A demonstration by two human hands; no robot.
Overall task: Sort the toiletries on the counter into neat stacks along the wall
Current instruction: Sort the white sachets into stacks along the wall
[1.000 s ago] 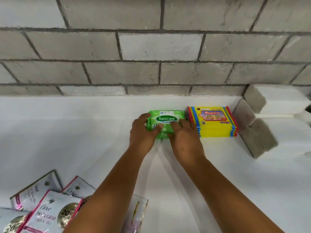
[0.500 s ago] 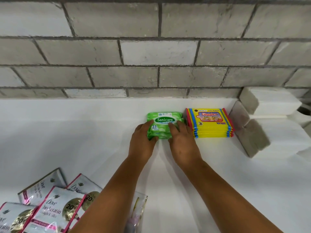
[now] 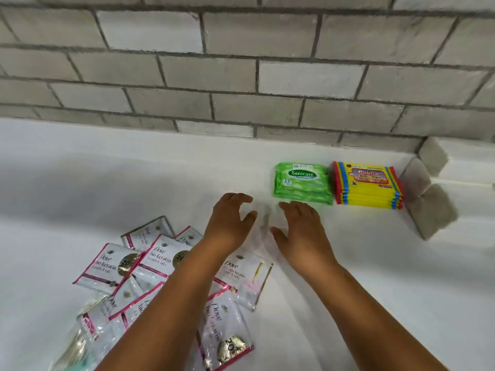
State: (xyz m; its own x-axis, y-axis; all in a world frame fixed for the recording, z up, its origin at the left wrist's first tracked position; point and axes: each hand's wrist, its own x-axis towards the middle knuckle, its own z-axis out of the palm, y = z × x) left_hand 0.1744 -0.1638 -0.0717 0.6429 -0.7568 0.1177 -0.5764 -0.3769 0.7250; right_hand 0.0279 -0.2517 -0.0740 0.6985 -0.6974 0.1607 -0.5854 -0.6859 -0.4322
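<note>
Left hand: the left hand (image 3: 230,220) hovers over the white counter (image 3: 80,188), fingers loosely curved and spread, thumb apart from them; it holds nothing and touches no pack
Right hand: the right hand (image 3: 301,228) is beside it, palm down, fingers relaxed and slightly bent, empty; its fingertips (image 3: 284,205) are just short of the green stack, with no contact that I can make out
Sanicare wipes: a stack of green Sanicare wipes packs (image 3: 302,182) lies flat near the counter's back edge, close to the grey brick wall (image 3: 241,76)
Giggles wipes: a stack of yellow Giggles baby wipes packs (image 3: 368,184) sits just right of the green stack, sides nearly touching, near the counter's back right corner
Block: a grey and white block (image 3: 428,207) stands right of the yellow stack
Dove sachets: Dove bio keratin sachets (image 3: 150,266) lie scattered and overlapping toward the counter's front left, partly under the left forearm
Clear pouch: a transparent pouch (image 3: 257,282) lies at the right edge of that pile
</note>
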